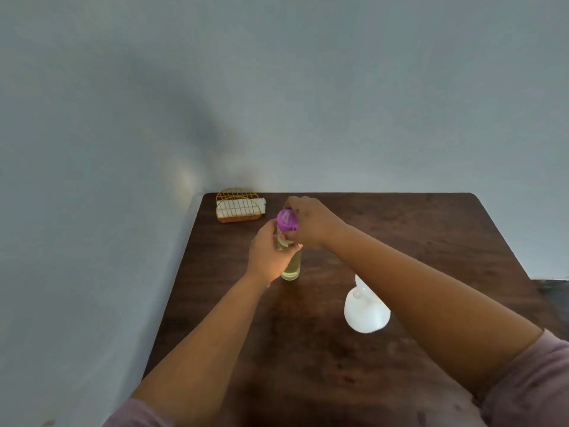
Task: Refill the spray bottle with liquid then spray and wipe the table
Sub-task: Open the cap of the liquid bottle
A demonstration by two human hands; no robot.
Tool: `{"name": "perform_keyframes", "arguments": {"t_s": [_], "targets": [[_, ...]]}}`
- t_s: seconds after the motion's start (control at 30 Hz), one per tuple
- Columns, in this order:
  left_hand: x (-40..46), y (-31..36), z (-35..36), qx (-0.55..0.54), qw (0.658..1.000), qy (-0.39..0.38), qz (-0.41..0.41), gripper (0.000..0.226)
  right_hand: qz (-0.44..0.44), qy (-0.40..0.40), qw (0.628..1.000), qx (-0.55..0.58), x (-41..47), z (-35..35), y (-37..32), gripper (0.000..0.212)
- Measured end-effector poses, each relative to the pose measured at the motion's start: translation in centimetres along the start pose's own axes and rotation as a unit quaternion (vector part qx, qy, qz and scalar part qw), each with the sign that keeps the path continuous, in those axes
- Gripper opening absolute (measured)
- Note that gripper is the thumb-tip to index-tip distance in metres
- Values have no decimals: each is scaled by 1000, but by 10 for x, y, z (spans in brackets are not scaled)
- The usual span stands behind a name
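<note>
From the head view, the left hand [271, 257] is wrapped around the body of a clear bottle of yellowish liquid [291, 266] that stands upright on the dark wooden table [431, 241], while the right hand [311, 221] curls its fingers over the purple cap [288, 220] at the top — by the look of it, the cap is being opened or twisted so the liquid can be poured. To do this well, the left hand should keep the bottle planted and vertical, and the right should turn the cap without tipping the neck, since a jerk could slop liquid onto the wood. The bottle seems filled well up its body, though the hand hides the level. The white spray bottle [366, 309] stands nearer the person, to the right of the clear bottle and well apart from it, partly behind the right forearm; its head looks to be on, and its wall is opaque, so how much it holds cannot be told. At the far left corner sits a yellow wire holder [238, 208] with something white in it — likely the cloth or sponge for wiping.
</note>
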State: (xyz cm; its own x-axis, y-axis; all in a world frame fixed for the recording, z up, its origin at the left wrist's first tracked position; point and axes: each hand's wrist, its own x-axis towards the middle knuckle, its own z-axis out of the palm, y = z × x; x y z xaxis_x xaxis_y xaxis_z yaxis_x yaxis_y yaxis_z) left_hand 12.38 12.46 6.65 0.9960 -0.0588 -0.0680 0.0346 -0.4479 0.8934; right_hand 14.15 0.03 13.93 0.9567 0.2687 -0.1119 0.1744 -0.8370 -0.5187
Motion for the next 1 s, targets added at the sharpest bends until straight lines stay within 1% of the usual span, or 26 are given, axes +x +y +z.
{"name": "perform_keyframes", "arguments": {"t_s": [0.13,0.27,0.37,0.57,0.73,0.77,0.87,1.0], "targets": [[-49,-4,3,-5,1000,-4,-5,44,-4,-14,1000,-22,-40,12,-9,53],[-84,-11,7,-28,1000,7,-12,46,0,-20,1000,-10,-70,23,-11,53],[-100,-20,11,-25,1000,6,-10,48,4,-30,999,-11,-85,35,-10,52],[-110,-34,12,-2,1000,14,8,47,-5,-52,999,-17,-94,44,-9,57],[-107,-33,10,16,999,-22,28,58,4,-43,998,-52,-99,46,-15,52],[-107,-33,10,18,999,-30,33,57,6,-37,997,-70,-101,46,-17,51],[-112,-32,11,7,998,-45,36,44,2,-20,990,-137,-106,46,-22,46],[-116,-32,11,15,998,-34,45,40,8,-31,987,-155,-107,45,-32,33]]}}
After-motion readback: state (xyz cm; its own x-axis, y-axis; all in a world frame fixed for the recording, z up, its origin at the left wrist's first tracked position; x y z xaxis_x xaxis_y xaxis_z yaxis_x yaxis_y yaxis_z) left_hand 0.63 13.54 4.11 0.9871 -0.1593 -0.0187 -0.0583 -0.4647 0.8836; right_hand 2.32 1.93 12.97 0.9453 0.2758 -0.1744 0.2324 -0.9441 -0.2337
